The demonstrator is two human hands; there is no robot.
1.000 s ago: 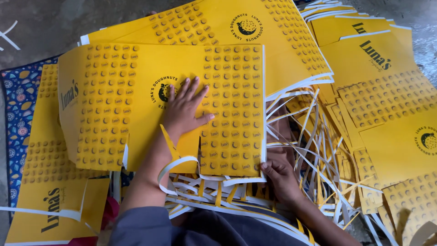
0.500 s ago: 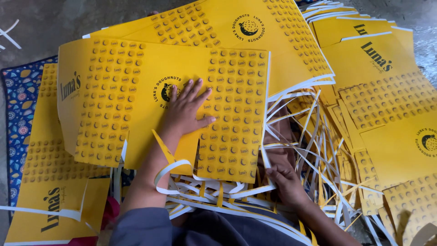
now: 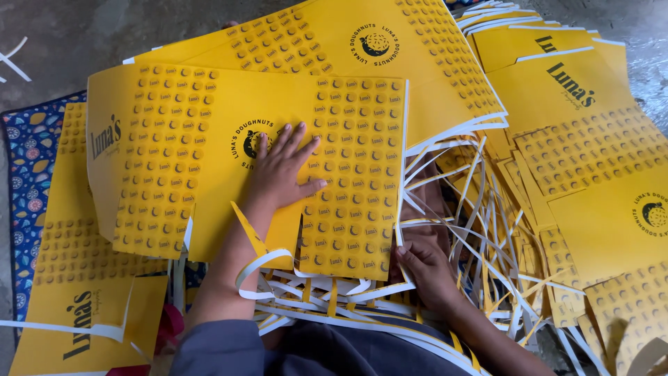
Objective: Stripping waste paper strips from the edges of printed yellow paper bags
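Note:
A flat yellow die-cut cardboard sheet [image 3: 174, 139] with dotted panels and a round dark logo lies on top of the pile in front of me. My left hand [image 3: 282, 174] presses flat on its middle, fingers spread, just right of the logo. My right hand [image 3: 428, 271] grips the sheet's lower right corner among white and yellow paper offcut strips [image 3: 480, 209]. Both forearms reach up from the bottom of the view.
More yellow printed sheets [image 3: 390, 49] are stacked behind and to the right [image 3: 591, 160]. Another sheet [image 3: 76, 306] lies at lower left on a blue patterned mat [image 3: 28, 153]. Grey concrete floor [image 3: 62, 42] shows at the top left.
The top sheet has shifted slightly to the left and toward me under my hands. My right hand stays at its lower right corner.

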